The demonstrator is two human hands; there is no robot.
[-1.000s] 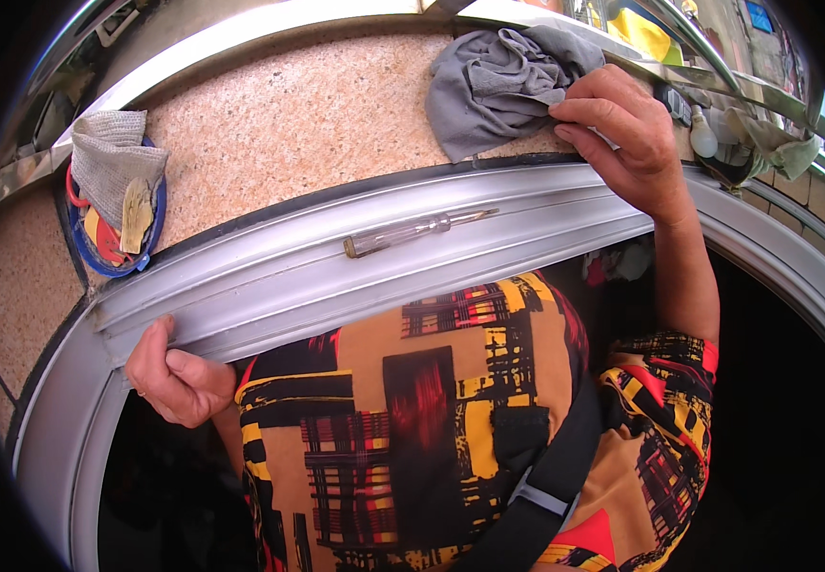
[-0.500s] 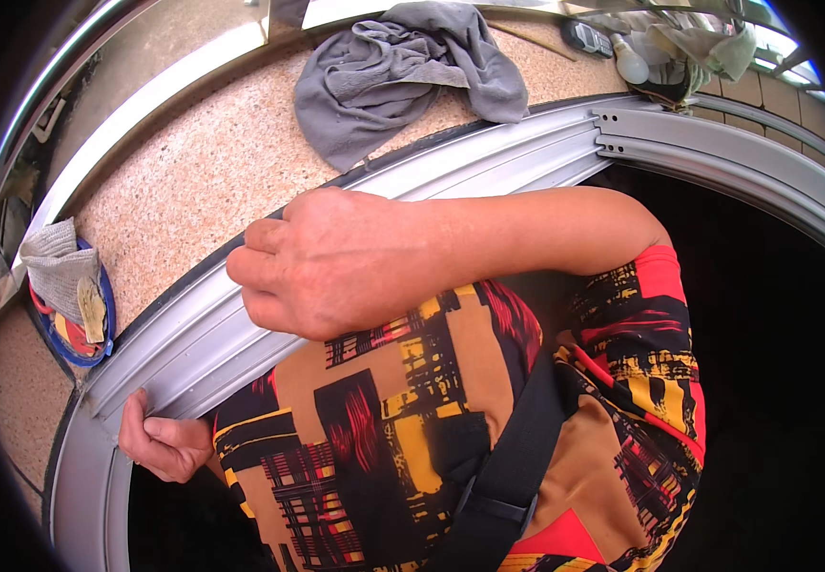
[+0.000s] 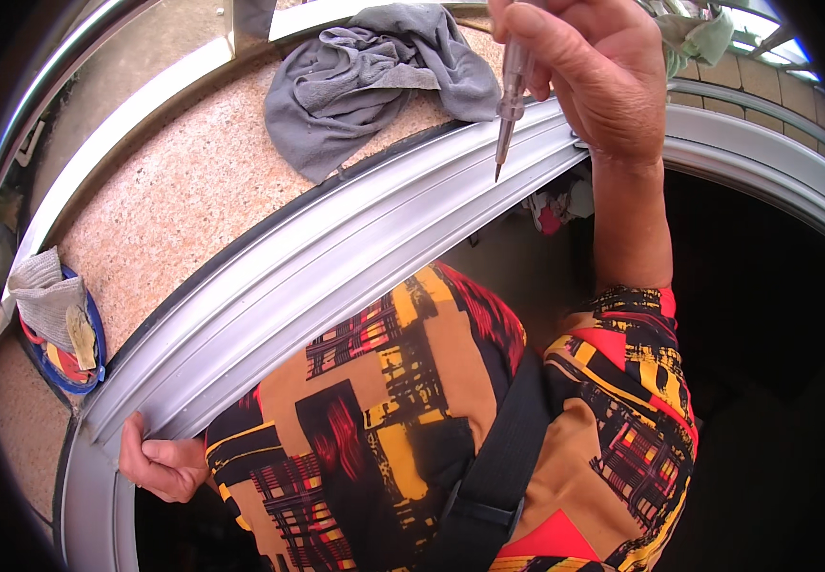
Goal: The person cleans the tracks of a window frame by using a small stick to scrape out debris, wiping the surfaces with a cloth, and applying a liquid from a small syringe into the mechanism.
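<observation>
The right hand (image 3: 603,76) pinches a clear-handled screwdriver (image 3: 510,95) between its fingers, tip pointing down just above the grey aluminium window frame rail (image 3: 355,248). The left hand (image 3: 160,464) curls its fingers around the rail's lower end. A crumpled grey cloth (image 3: 374,81) lies on the speckled stone sill (image 3: 184,200) beside the rail.

You've got a crumpled grey cloth (image 3: 384,81) lying on the speckled stone surface (image 3: 193,210) up top. Far left — a blue-rimmed bowl (image 3: 88,367) with folded grey rags (image 3: 45,296) in it. Pale bundle (image 3: 703,33) top right, blurred — can't tell what.
</observation>
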